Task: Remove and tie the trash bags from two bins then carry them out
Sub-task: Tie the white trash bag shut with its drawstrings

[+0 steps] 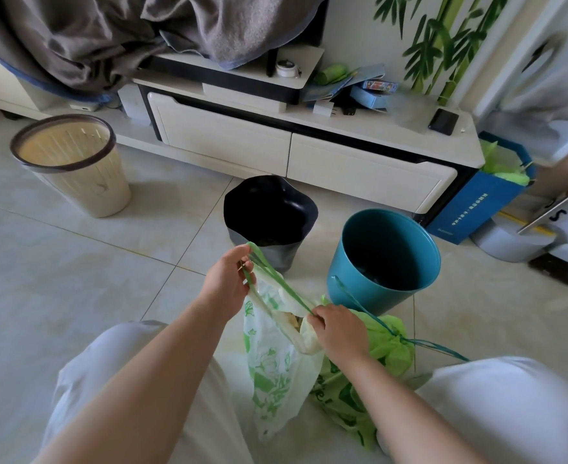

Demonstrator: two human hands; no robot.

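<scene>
Pale tiled floor (pixel 75 269) before a white TV cabinet (pixel 302 162); black bin (pixel 269 216) and teal bin (pixel 383 259) bagless, side by side. Left hand (pixel 229 279) pinching green drawstring (pixel 275 279) taut above white printed bag (pixel 275 370); right hand (pixel 339 329) gripping its other end. Tied green bag (pixel 386 346) touching it, rightward
</scene>
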